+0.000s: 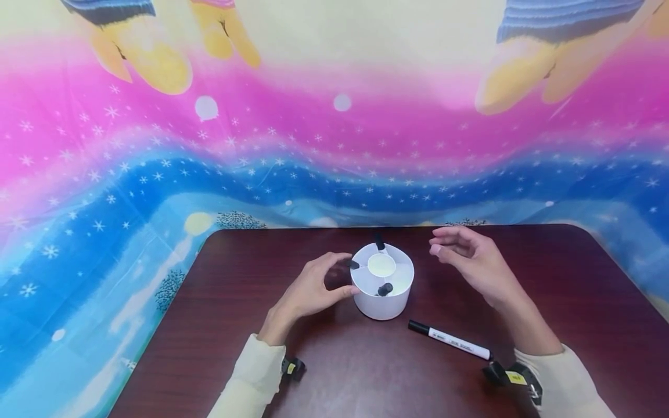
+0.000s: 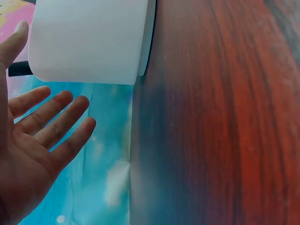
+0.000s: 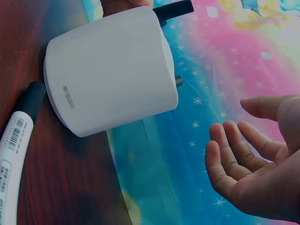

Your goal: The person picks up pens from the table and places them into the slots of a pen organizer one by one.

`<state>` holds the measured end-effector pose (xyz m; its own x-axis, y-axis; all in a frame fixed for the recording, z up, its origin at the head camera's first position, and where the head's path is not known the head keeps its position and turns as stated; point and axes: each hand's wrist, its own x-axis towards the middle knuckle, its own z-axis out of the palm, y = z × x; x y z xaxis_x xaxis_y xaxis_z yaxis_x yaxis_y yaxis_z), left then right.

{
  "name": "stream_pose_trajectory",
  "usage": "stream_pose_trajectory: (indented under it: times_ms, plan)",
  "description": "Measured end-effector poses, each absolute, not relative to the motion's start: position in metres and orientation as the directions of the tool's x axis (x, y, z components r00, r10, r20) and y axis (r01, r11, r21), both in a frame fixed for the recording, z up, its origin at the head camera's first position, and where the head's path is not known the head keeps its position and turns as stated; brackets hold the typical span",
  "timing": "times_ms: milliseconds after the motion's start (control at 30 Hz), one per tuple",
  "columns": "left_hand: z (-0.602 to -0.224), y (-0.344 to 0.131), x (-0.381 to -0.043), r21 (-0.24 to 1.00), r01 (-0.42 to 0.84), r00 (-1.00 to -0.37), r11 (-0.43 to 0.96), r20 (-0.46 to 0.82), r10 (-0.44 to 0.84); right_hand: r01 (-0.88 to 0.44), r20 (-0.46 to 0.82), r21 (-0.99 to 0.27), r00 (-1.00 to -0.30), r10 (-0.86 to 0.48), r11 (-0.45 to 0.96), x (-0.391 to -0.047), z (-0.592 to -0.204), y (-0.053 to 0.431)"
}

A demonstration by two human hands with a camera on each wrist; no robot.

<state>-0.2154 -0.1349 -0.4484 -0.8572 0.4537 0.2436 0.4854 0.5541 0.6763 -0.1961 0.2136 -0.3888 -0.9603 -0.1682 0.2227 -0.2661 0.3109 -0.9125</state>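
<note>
A white round pen holder (image 1: 380, 305) with a divided top stands upright near the middle of the table. Several black marker ends, one a dark cap (image 1: 385, 288), stick up out of its compartments. At its left side is my left hand (image 1: 319, 285), fingers spread and thumb tip right at the rim. In the left wrist view those fingers (image 2: 61, 115) are stretched out beside the white wall. My right hand (image 1: 475, 261) hovers to the right of the holder, loosely curved and holding nothing. Between that hand and the table's front lies a white marker (image 1: 457, 342) with a black cap.
The dark reddish-brown table (image 1: 209, 325) ends at a far edge behind the holder. A colourful cloth (image 1: 313, 133) with snowflakes hangs behind and beside it. A black strap device (image 1: 514, 377) sits on my right wrist, near the loose marker's end.
</note>
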Motion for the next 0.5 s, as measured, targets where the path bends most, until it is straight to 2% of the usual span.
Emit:
stream_pose_trajectory:
  times_ms: [167, 500]
  plan:
    - [-0.4493, -0.1324, -0.2149, 0.720, 0.468, -0.854, 0.513, 0.219, 0.472, -0.276, 0.233, -0.912, -0.957, -0.170, 0.302, -0.1954, -0.3869, 0.2158]
    - [-0.4536, -0.1285, -0.2141, 0.707, 0.467, -0.851, 0.531, 0.196, 0.487, -0.277, 0.230, -0.913, -0.956, -0.183, 0.300, -0.1949, -0.3857, 0.2170]
